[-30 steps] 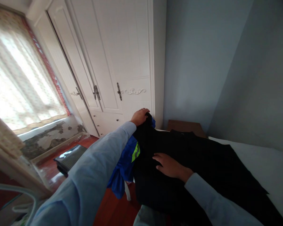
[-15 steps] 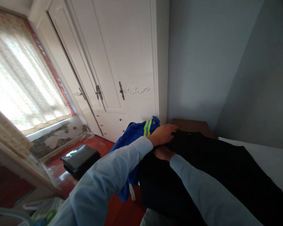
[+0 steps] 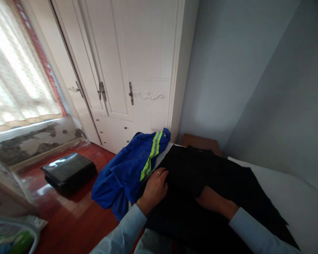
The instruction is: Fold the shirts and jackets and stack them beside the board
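A black garment (image 3: 222,176) lies spread over a white-covered surface, its collar at the far side and its lower part hanging toward me. My left hand (image 3: 155,188), with a ring on one finger, is at the garment's left side, fingers curled onto the dark cloth. Farther right, my right hand (image 3: 214,203) reaches into the black fabric; a fold hides its fingers. Just left of my left hand, a blue jacket (image 3: 122,164) with yellow-green and grey reflective bands drapes over the surface's edge.
The white cover (image 3: 302,197) extends to the right along the grey wall. Behind stand a white wardrobe (image 3: 148,53) and a low brown piece of furniture (image 3: 201,141). A shiny black package (image 3: 70,173) rests on the red floor (image 3: 69,218). A curved pale rail (image 3: 31,229) is at lower left.
My hands have come nearer and moved apart, the left one leftward and the right one rightward. The black garment lies flatter, and more of the blue jacket shows. The view has shifted right.
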The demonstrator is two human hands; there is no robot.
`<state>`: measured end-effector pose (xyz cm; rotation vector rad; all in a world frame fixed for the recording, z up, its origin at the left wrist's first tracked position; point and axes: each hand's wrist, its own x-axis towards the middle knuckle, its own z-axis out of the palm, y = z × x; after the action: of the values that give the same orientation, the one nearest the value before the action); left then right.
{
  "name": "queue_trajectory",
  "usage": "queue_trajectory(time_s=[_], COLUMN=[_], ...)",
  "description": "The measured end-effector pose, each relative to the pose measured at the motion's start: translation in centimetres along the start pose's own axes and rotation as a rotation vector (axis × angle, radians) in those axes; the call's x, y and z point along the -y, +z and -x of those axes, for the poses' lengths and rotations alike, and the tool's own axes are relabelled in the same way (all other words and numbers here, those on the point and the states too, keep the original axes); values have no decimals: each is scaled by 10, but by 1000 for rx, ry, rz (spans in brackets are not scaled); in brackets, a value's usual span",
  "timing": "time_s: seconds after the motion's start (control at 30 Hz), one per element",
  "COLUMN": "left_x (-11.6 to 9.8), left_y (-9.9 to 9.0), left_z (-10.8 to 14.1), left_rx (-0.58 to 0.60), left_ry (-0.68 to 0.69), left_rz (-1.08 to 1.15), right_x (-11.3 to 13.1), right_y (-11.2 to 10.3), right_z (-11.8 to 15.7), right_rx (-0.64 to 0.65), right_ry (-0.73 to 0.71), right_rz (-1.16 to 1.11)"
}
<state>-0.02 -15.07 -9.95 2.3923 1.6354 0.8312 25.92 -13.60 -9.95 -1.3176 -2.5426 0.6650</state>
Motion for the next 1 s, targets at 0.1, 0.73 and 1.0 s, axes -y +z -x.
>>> queue_trajectory(time_s=[0.1, 0.73, 1.0], left_x=[7, 16, 19], left_y=[4, 4, 18], left_z=[-5, -18, -14], left_rx=[-10, -70, -188], left_ry=[-42, -292, -321], left_rz=[-137, -213, -103], right_x=[28, -62, -71], right_y=[-11, -55, -40], right_z=[13, -206, -254], right_rx=[97, -399, -352], right_ry=[-81, 413, 415], right_rz=[-117, -234, -522])
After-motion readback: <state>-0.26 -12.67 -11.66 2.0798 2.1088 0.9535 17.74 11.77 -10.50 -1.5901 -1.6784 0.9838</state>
